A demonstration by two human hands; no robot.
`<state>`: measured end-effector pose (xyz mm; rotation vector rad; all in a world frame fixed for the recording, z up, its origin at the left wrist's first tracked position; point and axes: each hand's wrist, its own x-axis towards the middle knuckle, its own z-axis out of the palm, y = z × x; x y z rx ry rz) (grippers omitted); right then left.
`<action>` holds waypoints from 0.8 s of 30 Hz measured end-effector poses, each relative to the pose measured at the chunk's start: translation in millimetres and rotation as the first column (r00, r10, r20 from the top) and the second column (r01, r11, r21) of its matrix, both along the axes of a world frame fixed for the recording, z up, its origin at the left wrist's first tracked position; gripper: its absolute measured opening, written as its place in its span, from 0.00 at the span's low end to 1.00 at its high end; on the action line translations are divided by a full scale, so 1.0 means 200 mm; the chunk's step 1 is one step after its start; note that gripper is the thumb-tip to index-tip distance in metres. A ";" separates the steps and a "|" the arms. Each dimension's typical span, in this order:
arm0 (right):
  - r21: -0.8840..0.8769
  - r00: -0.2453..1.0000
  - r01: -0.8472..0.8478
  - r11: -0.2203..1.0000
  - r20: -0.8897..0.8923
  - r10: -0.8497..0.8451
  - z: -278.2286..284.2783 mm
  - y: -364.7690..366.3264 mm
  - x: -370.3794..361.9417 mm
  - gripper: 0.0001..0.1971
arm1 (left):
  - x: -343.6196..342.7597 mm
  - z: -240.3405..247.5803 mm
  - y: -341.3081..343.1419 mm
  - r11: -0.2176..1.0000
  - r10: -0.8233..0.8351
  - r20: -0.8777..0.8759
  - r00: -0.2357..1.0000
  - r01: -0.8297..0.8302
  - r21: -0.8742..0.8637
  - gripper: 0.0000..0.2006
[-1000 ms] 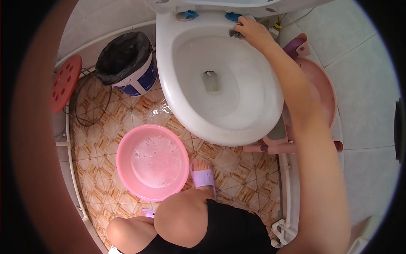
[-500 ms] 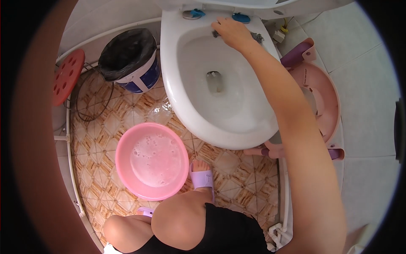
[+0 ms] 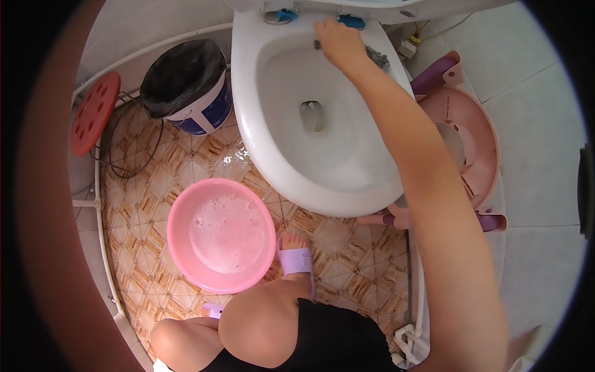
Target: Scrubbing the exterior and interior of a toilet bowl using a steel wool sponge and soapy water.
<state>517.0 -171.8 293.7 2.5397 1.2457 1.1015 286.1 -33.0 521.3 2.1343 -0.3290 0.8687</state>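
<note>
At the back rim of the white toilet bowl (image 3: pixel 316 195), my right hand (image 3: pixel 341 44) is closed over a grey, rough-textured cloth (image 3: pixel 377 57). Parts of the cloth stick out on both sides of my fingers, against the rim. My right forearm crosses over the bowl's right side. Water stands in the drain opening of the bowl. Just behind my hand is a blue hinge cap (image 3: pixel 351 22), and a second hinge fitting (image 3: pixel 280 17) with blue on it is farther left. My left arm (image 3: pixel 52 204) fills the left edge, its hand out of the picture.
A pink basin (image 3: pixel 221 235) of sudsy water stands on the patterned tile floor by my slippered foot (image 3: pixel 295 259). Left of the toilet are a bin (image 3: pixel 184 84) with a black bag and a red stool (image 3: pixel 95 114). A pink-purple toilet seat (image 3: pixel 486 142) lies at right. The raised lid (image 3: pixel 427 11) is behind.
My right hand has shifted slightly to the right along the back rim with the cloth. The whole view has moved a little; the basin and bin stay in place.
</note>
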 end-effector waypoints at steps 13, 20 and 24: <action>-0.071 0.754 0.538 0.840 -0.404 -0.517 0.18 -0.45 -0.08 0.17 | 0.02 0.02 -0.05 1.000 0.003 -0.024 1.000 -0.003 -0.017 0.26; -0.013 0.855 0.139 0.990 -0.504 -0.127 0.22 -0.75 -0.58 0.12 | -0.09 0.06 -0.08 0.998 0.040 -0.043 0.998 -0.038 0.053 0.26; -0.119 0.832 -0.095 0.988 -0.555 0.013 0.24 -0.86 -0.85 0.05 | -0.11 0.04 -0.10 0.997 0.033 -0.061 0.998 -0.029 0.076 0.26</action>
